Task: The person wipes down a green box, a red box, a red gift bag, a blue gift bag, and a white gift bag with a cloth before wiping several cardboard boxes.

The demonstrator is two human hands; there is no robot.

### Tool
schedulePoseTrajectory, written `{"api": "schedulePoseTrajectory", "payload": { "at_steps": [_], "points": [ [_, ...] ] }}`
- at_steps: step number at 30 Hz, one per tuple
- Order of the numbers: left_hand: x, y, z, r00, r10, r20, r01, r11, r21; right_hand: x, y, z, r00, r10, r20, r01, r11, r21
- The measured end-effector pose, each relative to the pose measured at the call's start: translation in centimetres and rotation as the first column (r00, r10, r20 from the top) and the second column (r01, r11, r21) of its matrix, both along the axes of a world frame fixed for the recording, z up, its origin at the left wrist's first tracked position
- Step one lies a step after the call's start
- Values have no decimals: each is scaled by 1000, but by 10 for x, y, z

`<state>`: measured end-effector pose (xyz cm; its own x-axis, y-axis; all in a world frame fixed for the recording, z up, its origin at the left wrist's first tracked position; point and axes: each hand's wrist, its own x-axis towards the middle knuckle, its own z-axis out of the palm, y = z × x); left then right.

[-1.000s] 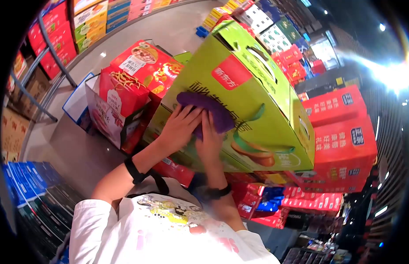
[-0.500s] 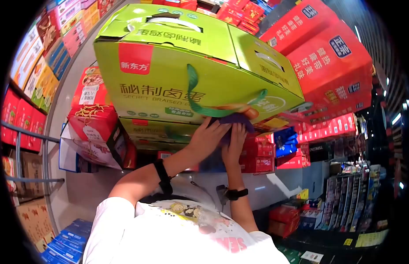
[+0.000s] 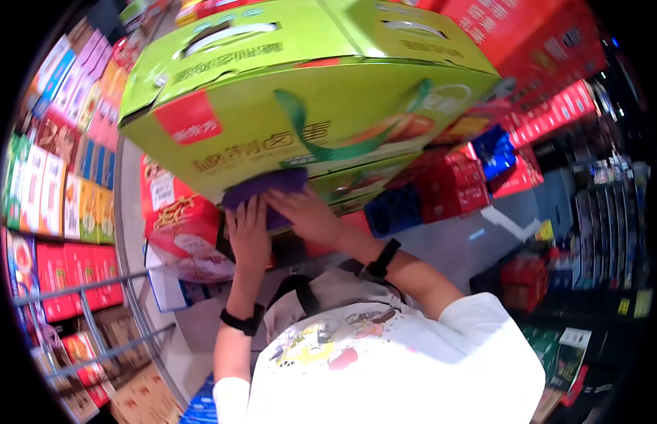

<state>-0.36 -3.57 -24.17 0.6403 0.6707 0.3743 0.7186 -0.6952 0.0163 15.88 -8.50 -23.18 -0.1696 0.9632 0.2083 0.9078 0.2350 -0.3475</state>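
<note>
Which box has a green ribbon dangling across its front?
The upper green box above the purple cloth; its ribbon loops down the front, unlike the red boxes at upper right.

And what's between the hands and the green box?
A purple cloth, under the left hand and right hand, against the green box, in the head view.

1. Left hand (image 3: 248,233): back showing, fingers extended and slightly spread, pointing forward.
2. Right hand (image 3: 306,213): just beside, fingers outstretched, angled leftward.
3. Left forearm (image 3: 233,352) reaches nearly straight ahead; right forearm (image 3: 424,274) slants inward.
</note>
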Motion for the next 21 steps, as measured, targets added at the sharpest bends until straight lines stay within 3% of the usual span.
{"api": "schedulePoseTrajectory", "payload": {
  "at_steps": [3, 7, 10, 12, 14, 15, 16, 18, 20, 21],
  "points": [
    [9, -3, -8, 1000, -3, 29, 3, 1000, -17, 5, -4, 3, 997, 78, -15, -75, 986, 149],
    [42, -14, -12, 994, -96, -50, 89, 987, -137, 38, -26, -6, 999, -12, 49, 10, 999, 39],
    [79, -24, -21, 974, -191, -122, 164, 965, -203, 72, -51, -13, 992, -95, 86, 88, 993, 80],
    [111, -34, -9, 951, -294, -90, 256, 919, -299, 100, -67, -16, 983, -175, 51, 170, 982, 84],
    [144, -46, -24, 945, -316, -83, 281, 915, -289, 128, -83, -26, 970, -242, 20, 239, 966, 96],
    [161, -53, -23, 944, -320, -78, 292, 922, -255, 141, -90, -36, 944, -325, -53, 329, 938, 104],
    [179, -60, -22, 937, -347, 31, 339, 887, -313, 156, -98, -46, 910, -396, -125, 409, 906, 105],
    [221, -87, -11, 905, -329, 271, 418, 808, -416, 190, -114, -65, 834, -314, -454, 423, 892, 160],
    [265, -112, -25, 759, -343, 554, 560, 777, -286, 216, -138, -53, 650, -267, -712, 441, 895, 67],
    [296, -124, -21, 763, -325, 559, 534, 804, -261, 240, -147, -48, 671, -227, -706, 405, 910, 92]
  ]
}}
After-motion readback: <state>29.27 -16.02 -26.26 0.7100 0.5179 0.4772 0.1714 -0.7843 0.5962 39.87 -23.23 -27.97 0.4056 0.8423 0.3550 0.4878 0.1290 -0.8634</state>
